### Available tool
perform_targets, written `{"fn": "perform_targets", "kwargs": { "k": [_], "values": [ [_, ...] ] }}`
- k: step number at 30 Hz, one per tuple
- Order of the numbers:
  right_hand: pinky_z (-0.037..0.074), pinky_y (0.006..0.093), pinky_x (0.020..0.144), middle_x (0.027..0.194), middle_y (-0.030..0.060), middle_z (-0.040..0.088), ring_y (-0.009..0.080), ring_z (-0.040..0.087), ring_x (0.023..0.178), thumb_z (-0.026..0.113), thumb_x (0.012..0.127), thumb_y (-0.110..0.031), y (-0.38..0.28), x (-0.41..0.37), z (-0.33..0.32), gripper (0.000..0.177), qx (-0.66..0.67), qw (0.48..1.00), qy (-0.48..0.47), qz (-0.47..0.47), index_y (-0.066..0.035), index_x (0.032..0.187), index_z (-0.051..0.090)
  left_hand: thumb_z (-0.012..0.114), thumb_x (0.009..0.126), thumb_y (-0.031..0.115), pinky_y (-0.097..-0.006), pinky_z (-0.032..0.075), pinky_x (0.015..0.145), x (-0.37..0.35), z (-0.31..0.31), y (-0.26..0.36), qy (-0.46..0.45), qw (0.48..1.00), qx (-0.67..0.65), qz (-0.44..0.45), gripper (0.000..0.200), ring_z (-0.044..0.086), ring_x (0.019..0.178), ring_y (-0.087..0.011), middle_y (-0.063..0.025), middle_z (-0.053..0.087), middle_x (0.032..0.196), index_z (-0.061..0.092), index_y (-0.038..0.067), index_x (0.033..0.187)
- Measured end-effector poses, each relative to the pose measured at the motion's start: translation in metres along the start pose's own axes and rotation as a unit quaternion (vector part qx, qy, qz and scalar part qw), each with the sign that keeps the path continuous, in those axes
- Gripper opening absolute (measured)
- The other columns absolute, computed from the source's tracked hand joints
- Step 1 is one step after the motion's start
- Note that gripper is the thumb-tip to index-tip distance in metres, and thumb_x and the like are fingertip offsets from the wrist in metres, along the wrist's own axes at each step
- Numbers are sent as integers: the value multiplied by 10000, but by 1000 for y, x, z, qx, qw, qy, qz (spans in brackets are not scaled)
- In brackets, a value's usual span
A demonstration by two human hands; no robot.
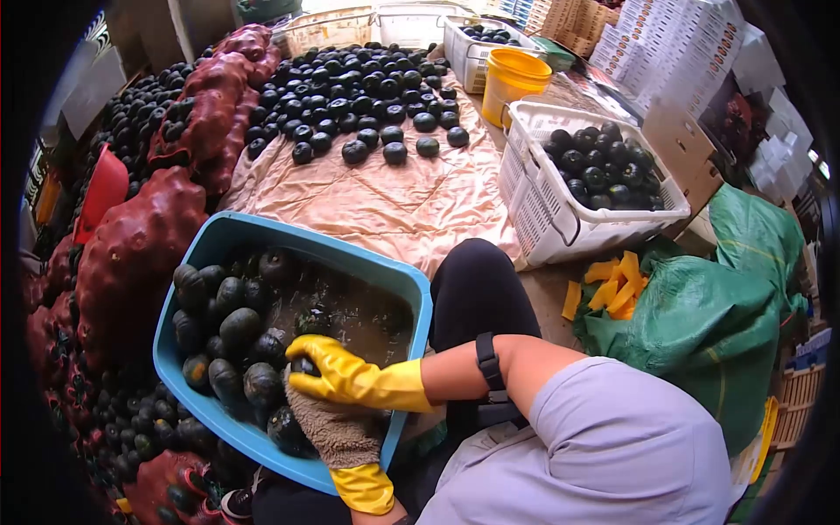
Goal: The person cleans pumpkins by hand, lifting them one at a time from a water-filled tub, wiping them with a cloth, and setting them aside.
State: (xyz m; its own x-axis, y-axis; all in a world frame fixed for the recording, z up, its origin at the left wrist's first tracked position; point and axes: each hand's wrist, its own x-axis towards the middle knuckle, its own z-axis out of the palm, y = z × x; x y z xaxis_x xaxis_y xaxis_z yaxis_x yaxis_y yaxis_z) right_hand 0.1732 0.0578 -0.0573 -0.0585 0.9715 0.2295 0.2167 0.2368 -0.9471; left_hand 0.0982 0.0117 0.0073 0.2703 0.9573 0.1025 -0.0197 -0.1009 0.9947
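Note:
Over the blue tub (293,229) my right hand (337,372), in a yellow rubber glove, is closed around a small dark green pumpkin (304,366). My left hand (328,424) wears a brown, rough cloth mitt over its yellow glove. The mitt is curled against the same pumpkin from below, with its fingertips partly hidden. Murky water fills the right side of the tub. Several wet pumpkins (239,328) are heaped along its left side, and one dark pumpkin (312,318) pokes up from the water just beyond my hands.
Many pumpkins (367,137) lie on a pinkish cloth (367,206) ahead. A white crate (586,229) of pumpkins and a yellow bucket (516,74) stand at right. Orange peel-like pieces (617,284) lie by a green sack (700,319). Red mesh sacks (140,262) crowd the left.

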Motion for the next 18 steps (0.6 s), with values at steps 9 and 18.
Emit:
{"fn": "perform_targets", "kwargs": {
  "k": [9, 18],
  "values": [
    [456, 492, 1152, 1457, 208, 620, 391, 609, 1333, 739, 969, -357, -42, -39, 11, 575, -146, 980, 10, -134, -88, 1461, 614, 465, 1105, 461, -463, 432, 1205, -31, -26, -65, 155, 767, -612, -117, 538, 588, 1341, -290, -117, 648, 1381, 522, 103, 1502],
    [514, 493, 1083, 1382, 235, 671, 453, 642, 1259, 734, 984, -255, -9, -2, -10, 448, -178, 956, -124, -198, -33, 1369, 679, 636, 1040, 290, -378, 545, 1029, -8, -30, -75, 230, 834, -478, -151, 294, 697, 1162, -282, -115, 714, 1235, 673, 108, 1268]
  ]
}}
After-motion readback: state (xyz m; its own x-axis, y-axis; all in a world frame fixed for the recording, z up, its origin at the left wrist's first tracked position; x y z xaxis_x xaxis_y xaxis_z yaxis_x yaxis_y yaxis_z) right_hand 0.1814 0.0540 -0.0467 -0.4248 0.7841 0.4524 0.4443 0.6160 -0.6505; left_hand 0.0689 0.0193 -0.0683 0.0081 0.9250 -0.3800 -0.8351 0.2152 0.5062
